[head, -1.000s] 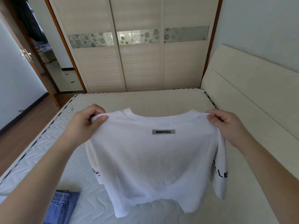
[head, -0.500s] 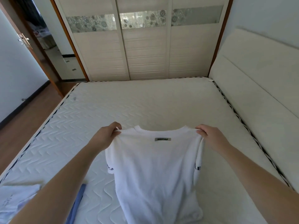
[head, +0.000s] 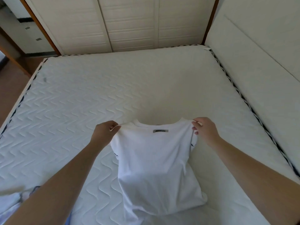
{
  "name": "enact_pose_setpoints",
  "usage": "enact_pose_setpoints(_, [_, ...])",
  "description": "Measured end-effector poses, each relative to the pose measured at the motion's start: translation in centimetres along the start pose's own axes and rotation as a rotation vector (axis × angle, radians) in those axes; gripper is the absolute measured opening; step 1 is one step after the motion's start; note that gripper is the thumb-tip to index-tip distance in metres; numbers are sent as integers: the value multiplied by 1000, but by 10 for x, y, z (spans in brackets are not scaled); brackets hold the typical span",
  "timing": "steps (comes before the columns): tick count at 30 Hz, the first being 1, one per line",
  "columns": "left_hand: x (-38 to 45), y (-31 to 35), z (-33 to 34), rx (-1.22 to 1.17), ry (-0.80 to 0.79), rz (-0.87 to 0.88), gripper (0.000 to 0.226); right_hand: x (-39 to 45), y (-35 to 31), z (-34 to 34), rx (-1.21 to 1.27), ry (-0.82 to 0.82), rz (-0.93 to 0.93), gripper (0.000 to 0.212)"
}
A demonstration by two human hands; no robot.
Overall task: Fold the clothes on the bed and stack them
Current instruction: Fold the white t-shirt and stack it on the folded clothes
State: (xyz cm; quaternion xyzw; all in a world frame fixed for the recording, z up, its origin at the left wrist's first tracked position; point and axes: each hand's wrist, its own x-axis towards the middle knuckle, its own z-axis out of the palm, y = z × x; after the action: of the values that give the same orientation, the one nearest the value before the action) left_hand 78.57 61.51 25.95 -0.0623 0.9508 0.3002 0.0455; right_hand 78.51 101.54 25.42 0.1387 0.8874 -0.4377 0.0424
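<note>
Light: bright, soft daylight; source not in view.
Tone: near all white/cream, low contrast; mattress [head: 81,98] quilting faint toward far side, crisper near left.
Shadows: soft grey patch on mattress just beyond shirt [head: 155,163] collar; faint shade under arms.
Glare: none hard; headboard [head: 259,70] looks washed out.
Distortion: wide-angle; mattress edges and wardrobe [head: 129,25] lines bow outward, forearms stretched big at bottom corners.
Blur: slight softness overall; label [head: 160,131] text unreadable; bottom-left cloth [head: 9,202] smeared, out of focus.
</note>
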Motion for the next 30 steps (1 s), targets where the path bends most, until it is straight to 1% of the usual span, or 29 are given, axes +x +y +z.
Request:
enact_pose_setpoints(1, [9, -1, 8, -13, 9, -14, 11, 10, 3, 6, 74, 3, 43, 9])
enact_pose_setpoints(3, [25, 0, 22, -45, 33, -45, 12, 33, 13, 18, 74, -7, 57, 12])
enact_pose_setpoints(6, [55, -2, 41, -65, 69, -76, 14, 75, 19, 31, -95, -35, -18, 20])
enact_pose_setpoints(10, [105, -9, 61, -96, 125, -110, 14, 138, 19, 48, -204, -18, -121, 24])
enact_pose_setpoints(14, [162, -22, 86, -34, 158, -89, 21, 202, 26, 69, -298, 1, -189, 26])
enact_pose_setpoints(18, [207, -42, 120, 23, 138, -29, 22, 253, 41, 101, -381, -42, -219, 26])
enact_pose_setpoints(22, [237, -60, 152, -18, 151, -32, 26, 287, 53, 133, -421, -85, -219, 30])
enact_pose_setpoints(24, [243, -69, 168, -30, 124, -32, 40, 294, 62, 149, -412, -137, -184, 38])
enact_pose_setpoints(26, [237, -81, 187, 9, 67, -22, 55, 292, 75, 164, -428, -208, -165, 52])
enact_pose_setpoints(28, [219, -95, 208, 58, -6, -1, 60, 280, 92, 177, -436, -263, -160, 60])
enact_pose_setpoints(30, [192, -112, 230, 90, -86, 35, 60, 262, 112, 189, -435, -292, -166, 61])
